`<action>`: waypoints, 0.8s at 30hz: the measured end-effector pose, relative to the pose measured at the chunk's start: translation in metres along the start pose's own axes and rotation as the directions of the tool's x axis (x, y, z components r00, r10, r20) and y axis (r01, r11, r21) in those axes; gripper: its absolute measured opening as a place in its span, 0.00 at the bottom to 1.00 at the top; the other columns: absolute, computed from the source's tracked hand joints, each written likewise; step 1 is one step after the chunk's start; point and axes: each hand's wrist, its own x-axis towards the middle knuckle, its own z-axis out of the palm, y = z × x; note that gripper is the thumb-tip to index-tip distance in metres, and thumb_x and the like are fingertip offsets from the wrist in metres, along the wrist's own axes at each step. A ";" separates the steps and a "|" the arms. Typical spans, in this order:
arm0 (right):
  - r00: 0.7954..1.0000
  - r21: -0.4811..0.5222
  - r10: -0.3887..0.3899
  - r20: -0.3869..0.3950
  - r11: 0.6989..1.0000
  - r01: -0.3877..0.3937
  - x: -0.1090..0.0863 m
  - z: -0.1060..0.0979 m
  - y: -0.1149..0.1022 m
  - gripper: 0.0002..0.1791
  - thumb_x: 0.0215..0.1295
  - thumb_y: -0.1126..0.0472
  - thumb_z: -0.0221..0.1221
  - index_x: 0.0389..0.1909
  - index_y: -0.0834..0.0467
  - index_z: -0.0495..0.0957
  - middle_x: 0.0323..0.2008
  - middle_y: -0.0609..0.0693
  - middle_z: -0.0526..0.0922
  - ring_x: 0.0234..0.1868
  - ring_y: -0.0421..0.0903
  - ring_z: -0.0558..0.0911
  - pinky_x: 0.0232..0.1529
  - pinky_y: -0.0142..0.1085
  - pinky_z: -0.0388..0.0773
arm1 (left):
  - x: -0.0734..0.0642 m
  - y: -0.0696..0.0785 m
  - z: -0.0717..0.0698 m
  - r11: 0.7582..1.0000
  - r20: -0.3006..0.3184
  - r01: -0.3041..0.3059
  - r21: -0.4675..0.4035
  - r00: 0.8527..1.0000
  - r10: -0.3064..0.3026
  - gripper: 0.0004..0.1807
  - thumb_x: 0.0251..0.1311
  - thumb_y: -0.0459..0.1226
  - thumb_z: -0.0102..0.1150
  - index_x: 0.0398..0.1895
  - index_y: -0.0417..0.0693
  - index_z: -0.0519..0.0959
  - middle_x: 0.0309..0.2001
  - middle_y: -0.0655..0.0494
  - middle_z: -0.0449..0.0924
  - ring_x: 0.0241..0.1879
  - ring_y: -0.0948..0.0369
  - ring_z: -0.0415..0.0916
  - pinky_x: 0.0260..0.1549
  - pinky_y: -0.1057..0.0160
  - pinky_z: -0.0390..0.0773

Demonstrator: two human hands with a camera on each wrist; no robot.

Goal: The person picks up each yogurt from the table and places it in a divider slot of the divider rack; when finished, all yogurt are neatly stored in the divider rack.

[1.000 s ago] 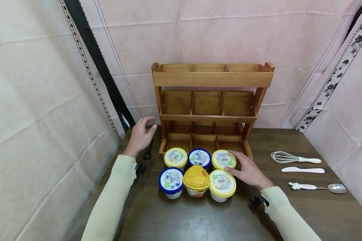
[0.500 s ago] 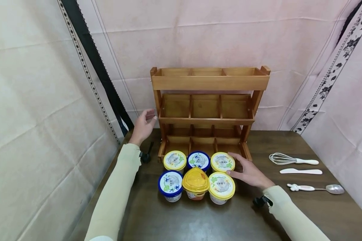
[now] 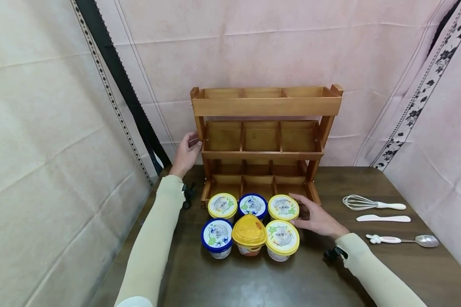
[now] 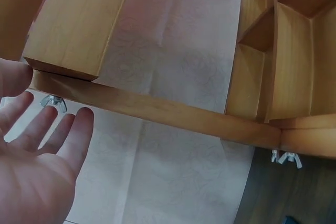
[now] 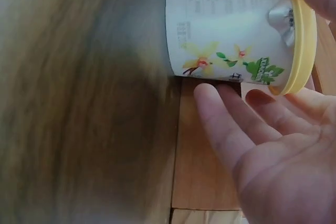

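My left hand (image 3: 186, 155) is beside the left upright of a wooden tiered shelf (image 3: 266, 107), its thumb right at the wood. In the left wrist view its fingers are loosely bent near a wing nut (image 4: 54, 102). My right hand (image 3: 316, 219) reaches from the right around the back-right yellow-lidded cup (image 3: 283, 207). Thumb and index finger hold it at opposite sides of the lid. Seen from the right wrist, this white cup (image 5: 231, 30) has yellow flowers printed on its side, and the other fingers extend along it.
Around that cup stand several more lidded cups: one yellow and domed (image 3: 249, 230), one blue-lidded at front left (image 3: 217, 234). To the right lie a whisk (image 3: 369, 203), a white knife (image 3: 383, 218) and a spoon (image 3: 403, 240). Cloth hangs behind the table (image 3: 230, 281).
My left hand has moved up and right, toward the shelf's left upright. My right hand has stayed at the back-right cup. The cups have kept their places.
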 end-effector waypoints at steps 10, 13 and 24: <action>1.000 0.068 0.008 0.015 0.998 -0.009 0.003 -0.003 0.006 0.48 0.62 0.53 0.76 0.79 0.50 0.63 0.69 0.57 0.77 0.64 0.60 0.81 0.61 0.54 0.83 | 0.011 -0.006 0.006 0.999 -0.084 -0.024 -0.048 0.996 0.020 0.21 0.80 0.39 0.54 0.70 0.42 0.72 0.66 0.42 0.75 0.68 0.47 0.72 0.73 0.46 0.71; 1.000 0.081 0.014 0.006 0.997 -0.015 0.003 -0.005 0.004 0.47 0.61 0.54 0.77 0.79 0.49 0.63 0.69 0.56 0.77 0.66 0.61 0.80 0.62 0.56 0.83 | 0.011 -0.003 0.006 0.999 -0.085 -0.017 -0.048 0.996 0.013 0.20 0.80 0.39 0.55 0.69 0.42 0.72 0.65 0.42 0.76 0.67 0.48 0.73 0.71 0.46 0.72; 1.000 0.091 0.023 -0.012 0.996 -0.022 0.003 -0.019 -0.006 0.47 0.63 0.54 0.75 0.79 0.48 0.63 0.69 0.54 0.77 0.68 0.61 0.79 0.63 0.56 0.82 | 0.009 -0.003 0.003 0.997 -0.076 -0.003 -0.074 0.997 -0.003 0.21 0.78 0.37 0.57 0.69 0.43 0.74 0.65 0.42 0.77 0.66 0.47 0.75 0.69 0.48 0.76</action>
